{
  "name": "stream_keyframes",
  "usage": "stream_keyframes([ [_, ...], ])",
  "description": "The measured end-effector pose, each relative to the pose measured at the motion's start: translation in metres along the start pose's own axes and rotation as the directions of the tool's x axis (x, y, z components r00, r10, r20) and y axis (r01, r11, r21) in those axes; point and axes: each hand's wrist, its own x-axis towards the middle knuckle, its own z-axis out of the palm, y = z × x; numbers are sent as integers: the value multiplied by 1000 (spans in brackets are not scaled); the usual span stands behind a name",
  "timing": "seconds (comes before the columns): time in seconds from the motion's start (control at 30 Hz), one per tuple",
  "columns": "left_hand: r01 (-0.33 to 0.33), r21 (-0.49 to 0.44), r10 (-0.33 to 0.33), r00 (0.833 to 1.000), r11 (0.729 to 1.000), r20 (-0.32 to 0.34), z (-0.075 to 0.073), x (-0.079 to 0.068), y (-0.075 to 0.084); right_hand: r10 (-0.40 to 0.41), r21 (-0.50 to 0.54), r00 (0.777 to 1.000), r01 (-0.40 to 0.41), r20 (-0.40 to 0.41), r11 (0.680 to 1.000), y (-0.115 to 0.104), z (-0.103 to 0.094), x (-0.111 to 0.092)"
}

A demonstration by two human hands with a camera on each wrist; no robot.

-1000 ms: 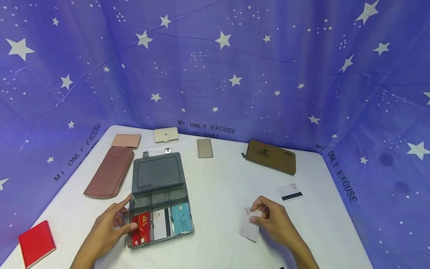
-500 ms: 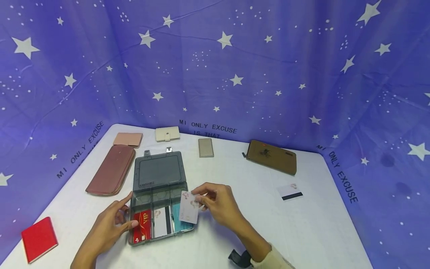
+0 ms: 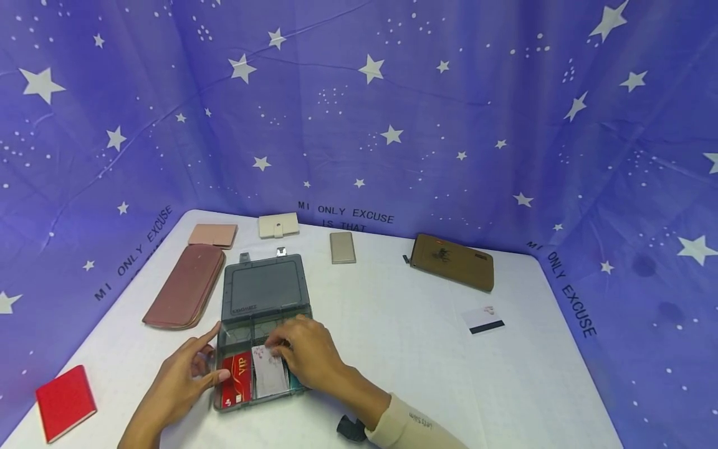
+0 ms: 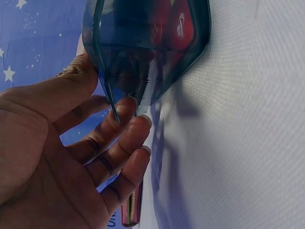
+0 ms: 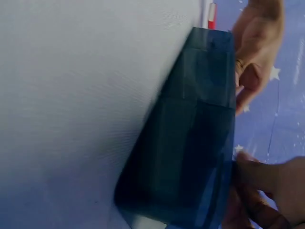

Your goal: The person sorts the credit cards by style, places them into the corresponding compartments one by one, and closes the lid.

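A smoky clear plastic storage box [image 3: 266, 287] lies with its lid swung back, in the head view left of centre. My left hand [image 3: 185, 380] grips its left side, thumb over the rim; the left wrist view shows the fingertips [image 4: 138, 129] at the box wall. My right hand [image 3: 305, 352] pinches the top of a white card [image 3: 270, 377] with a floral print, in the front middle compartment. That card covers the striped card there. A red VIP card [image 3: 235, 377] lies in the front left compartment. The right hand mostly hides a teal card [image 3: 295, 381] in the right one.
Another white card with a black stripe [image 3: 484, 319] lies at right, below a brown zip wallet [image 3: 453, 262]. Left of the box are a maroon wallet [image 3: 185, 288] and a red notebook [image 3: 65, 404]. Pink [image 3: 213, 235], cream [image 3: 278, 225] and gold [image 3: 343, 247] cases line the back.
My right hand has carried the white card leftward from the table at right, across the teal card and into the middle compartment. The left hand has stayed on the box.
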Motion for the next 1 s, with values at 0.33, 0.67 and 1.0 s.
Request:
stream_keyframes([
  [0.33, -30, 15, 30, 999, 999, -19, 0, -1, 0, -11, -112, 997, 20, 78, 994, 14, -4, -16],
  [0.67, -4, 25, 4, 1000, 1000, 8, -2, -3, -1, 375, 286, 912, -320, -163, 903, 105, -67, -64],
  [1.0, -29, 9, 29, 1000, 1000, -2, -1, -1, 0, 786, 72, 591, -789, -182, 610, 203, -152, -151],
])
